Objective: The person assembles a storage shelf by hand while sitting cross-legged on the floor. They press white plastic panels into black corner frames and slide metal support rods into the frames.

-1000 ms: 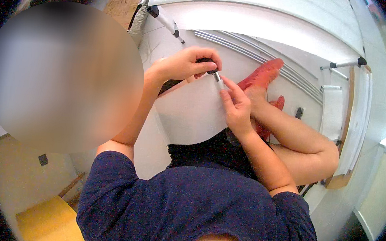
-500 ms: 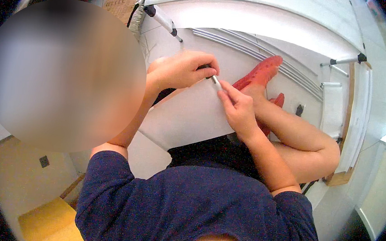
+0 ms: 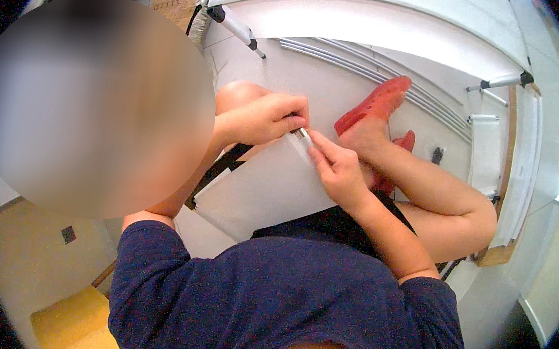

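A white fabric panel (image 3: 259,186) lies slantwise across my lap, and a silver metal tube (image 3: 304,136) pokes out at its upper corner. My right hand (image 3: 340,173) is closed round the panel's edge just below the tube's end, thumb and fingers pinching fabric and tube together. Against that end my left hand (image 3: 272,118) is closed, its curled fingers on a small black plastic connector (image 3: 294,132) that is mostly hidden. Whether the connector sits inside the tube cannot be made out. At the panel's lower left corner a dark fitting (image 3: 192,203) shows.
Ahead stands a white fabric-covered frame (image 3: 370,25) on silver legs with black joints. Several silver tubes (image 3: 360,68) lie on the floor beyond my red shoes (image 3: 373,106). A small black part (image 3: 437,155) rests beside white panels (image 3: 485,151) at right. A cardboard box (image 3: 178,2) stands far left.
Both hands have shifted slightly left and toward me, and the tube's end sits closer to my left fingers. With the panel tilted differently, its lower left corner has come into sight.
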The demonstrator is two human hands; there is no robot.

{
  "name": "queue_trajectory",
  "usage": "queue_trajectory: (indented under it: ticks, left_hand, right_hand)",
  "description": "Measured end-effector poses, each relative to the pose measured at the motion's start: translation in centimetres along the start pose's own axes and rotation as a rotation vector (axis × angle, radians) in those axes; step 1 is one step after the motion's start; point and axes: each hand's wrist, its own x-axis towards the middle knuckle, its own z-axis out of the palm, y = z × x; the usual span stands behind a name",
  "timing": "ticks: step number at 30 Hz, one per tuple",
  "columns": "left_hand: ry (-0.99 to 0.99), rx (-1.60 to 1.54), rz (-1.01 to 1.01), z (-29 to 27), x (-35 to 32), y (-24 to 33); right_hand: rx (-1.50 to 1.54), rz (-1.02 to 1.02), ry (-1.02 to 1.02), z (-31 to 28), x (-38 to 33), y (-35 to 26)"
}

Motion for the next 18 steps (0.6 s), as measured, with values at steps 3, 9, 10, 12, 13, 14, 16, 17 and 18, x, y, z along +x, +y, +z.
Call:
queue_trajectory:
  ticks: [3,9,10,12,13,14,16,17,18]
  left_hand:
    - [-0.006,0.077,-0.018,0.1,-0.2,0.3]
    - [0.03,0.053,0.038,0.8,-0.6,-0.9]
    - [0.053,0.108,0.026,0.6,-0.5,-0.6]
    - [0.101,0.217,0.002,0.3,-0.5,0.3]
    - [0.087,0.22,-0.042,0.0,-0.6,0.4]
    - [0.072,0.222,-0.085,-0.3,-0.7,0.4]
    - [0.062,0.095,-0.066,-1.4,-0.9,0.3]
    - [0.059,-0.034,-0.002,-2.2,-0.8,0.0]
    - [0.055,-0.159,0.065,-3.2,-0.7,0.0]
  right_hand:
    - [-0.02,-0.012,0.003,0.1,0.0,-0.1]
    - [-0.036,0.029,-0.007,1.0,0.4,-0.1]
    - [-0.042,0.007,0.005,1.1,0.7,0.1]
    - [-0.013,-0.05,0.053,0.9,1.0,0.0]
    - [0.001,-0.078,0.077,0.8,1.2,-0.2]
    - [0.056,0.007,0.009,0.5,1.6,-0.3]
    - [0.162,0.17,-0.134,-0.6,2.5,-0.6]
    - [0.157,0.163,-0.16,-1.3,2.8,-1.1]
    - [0.152,0.152,-0.183,-2.1,3.3,-1.9]
